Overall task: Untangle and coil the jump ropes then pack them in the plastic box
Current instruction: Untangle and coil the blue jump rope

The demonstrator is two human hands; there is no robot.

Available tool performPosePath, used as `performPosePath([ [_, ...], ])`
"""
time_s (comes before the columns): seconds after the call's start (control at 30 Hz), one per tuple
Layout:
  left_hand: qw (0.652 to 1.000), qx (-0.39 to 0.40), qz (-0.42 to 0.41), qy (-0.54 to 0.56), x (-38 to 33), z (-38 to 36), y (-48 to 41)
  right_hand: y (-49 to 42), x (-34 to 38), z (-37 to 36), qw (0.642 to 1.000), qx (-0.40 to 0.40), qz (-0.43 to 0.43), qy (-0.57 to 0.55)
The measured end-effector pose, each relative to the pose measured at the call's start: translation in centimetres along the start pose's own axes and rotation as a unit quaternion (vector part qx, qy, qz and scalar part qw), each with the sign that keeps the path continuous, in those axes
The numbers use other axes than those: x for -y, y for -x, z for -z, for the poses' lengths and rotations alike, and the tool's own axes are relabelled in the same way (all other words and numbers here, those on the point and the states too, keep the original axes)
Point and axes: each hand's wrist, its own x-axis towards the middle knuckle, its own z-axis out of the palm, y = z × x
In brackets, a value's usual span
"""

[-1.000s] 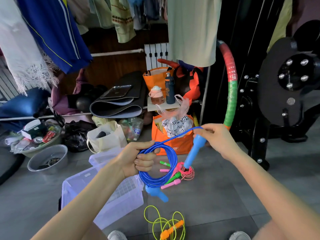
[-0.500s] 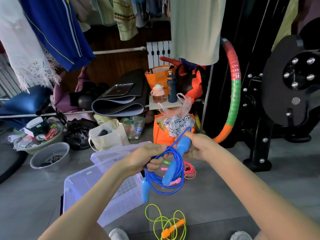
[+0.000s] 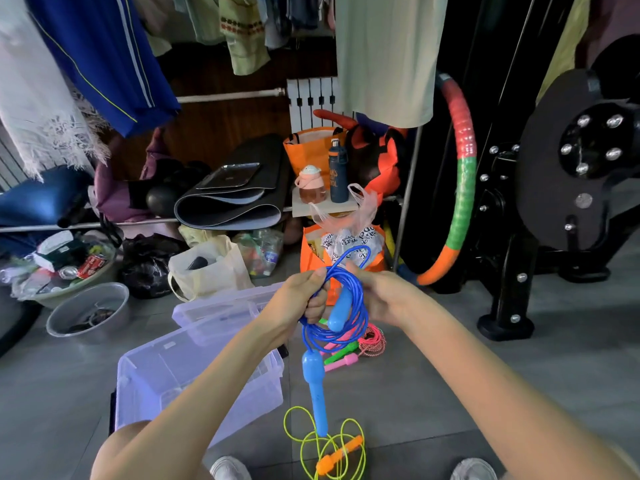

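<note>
Head view: both hands meet over the floor (image 3: pixel 398 393), with the blue rope (image 3: pixel 349 329) gathered into a small coil between them. The left hand (image 3: pixel 301 303) grips the top of the coil, fingers curled round the bunched strands. The right hand (image 3: pixel 379 296) comes in from the right with its fingers curled onto the cord, though the tips are hidden behind it. One blue handle (image 3: pixel 341 308) lies inside the loops; the other (image 3: pixel 316 389) hangs straight down below the coil.

The cord looks thin, smooth and springy, probably plastic, so the loops are likely to spring open or slide past each other if the grip loosens. It seems light, with most of the weight in the two hard handles, and the dangling one will probably swing and tug the coil out of shape. The safest hold, I judge, is across all the strands at one spot, as the left hand has it, with the loose handle tucked in or wrapped before letting go.

The box (image 3: pixel 145 372) stands open on the floor just left of the hands, its lid (image 3: pixel 214 306) leaning behind it. A yellow rope (image 3: pixel 301 441) lies loose near the feet, and a pink-handled rope (image 3: pixel 341 362) lies just beyond the coil.
</note>
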Motion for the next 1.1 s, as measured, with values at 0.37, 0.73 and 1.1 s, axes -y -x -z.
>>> performPosePath([
  [0.37, 0.990, -0.114, -0.037, -0.077, 0.1, 0.4, -2.0, 0.7, -1.1, -1.0, 0.991, 0.008, 0.104, 0.084],
  [0.73, 0.992, -0.085, -0.034, -0.085, 0.1, 0.7, -1.8, 1.6, -1.9, -1.7, 0.978, -0.046, 0.117, 0.169],
  [1.1, 0.943, -0.186, -0.010, -0.276, 4.4, 5.4, -0.7, 7.5, -4.0, 2.9, 0.720, -0.041, 0.204, 0.662],
])
